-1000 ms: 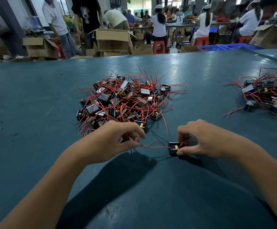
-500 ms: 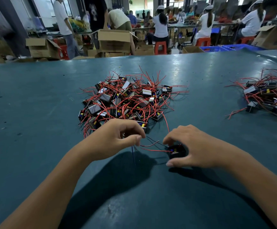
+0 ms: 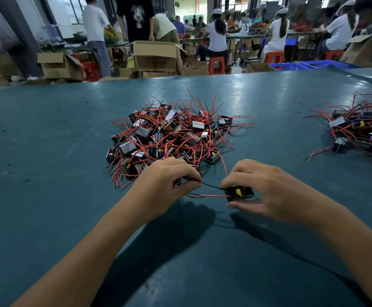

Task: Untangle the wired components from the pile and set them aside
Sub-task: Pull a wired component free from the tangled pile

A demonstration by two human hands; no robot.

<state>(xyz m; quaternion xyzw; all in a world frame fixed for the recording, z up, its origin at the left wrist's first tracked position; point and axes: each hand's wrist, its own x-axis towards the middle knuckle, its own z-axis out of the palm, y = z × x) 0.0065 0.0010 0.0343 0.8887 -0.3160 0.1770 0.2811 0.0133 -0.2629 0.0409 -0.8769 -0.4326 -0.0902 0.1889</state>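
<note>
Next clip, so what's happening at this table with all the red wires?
A person is sorting wired parts on a blue-green table. The right hand grips one small black part just in front of the big tangled pile, while the left hand pinches its black wire, stretched between the hands. A smaller heap of similar parts lies off to the right. The part is not set aside yet.

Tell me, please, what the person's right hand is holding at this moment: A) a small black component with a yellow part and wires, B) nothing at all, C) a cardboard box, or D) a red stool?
A: the right hand pinches a small black component with a yellow part just in front of the main pile, while the left hand pinches its black wire.
</note>
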